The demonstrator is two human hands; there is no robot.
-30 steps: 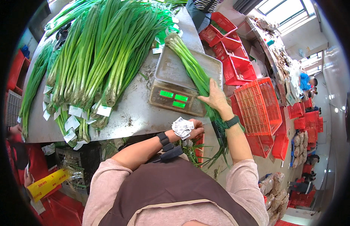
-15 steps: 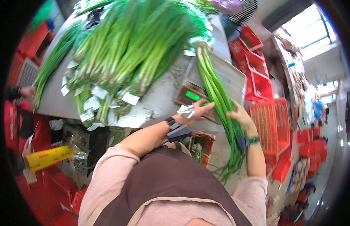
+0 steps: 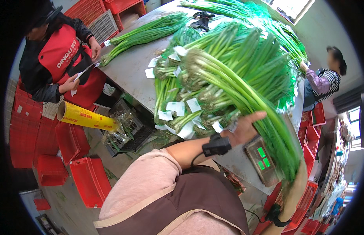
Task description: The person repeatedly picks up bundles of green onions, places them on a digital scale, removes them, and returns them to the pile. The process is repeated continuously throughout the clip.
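A long bundle of green onions (image 3: 229,82) is raised diagonally over the tagged pile (image 3: 244,51) on the metal table (image 3: 125,70), roots toward the upper left. My right hand (image 3: 293,176), mostly behind the leaves at lower right, grips its leafy end. Blurred beneath the stalks, my left hand (image 3: 246,127) reaches forward with index finger extended, small paper slips (image 3: 232,126) apparently still in it. A scale (image 3: 264,164) with green displays sits at the table edge between my hands. Loose white tags (image 3: 175,106) lie among the roots left of my left hand.
A co-worker in a red apron (image 3: 62,51) handles paper at left; another in stripes (image 3: 331,78) works at right. A yellow roll (image 3: 86,117) rests over a black crate (image 3: 125,145). Red crates (image 3: 88,180) stand on the floor.
The view has swung left. The bundle has left the scale and now hangs across the pile, root end higher. My left hand has moved forward beneath it.
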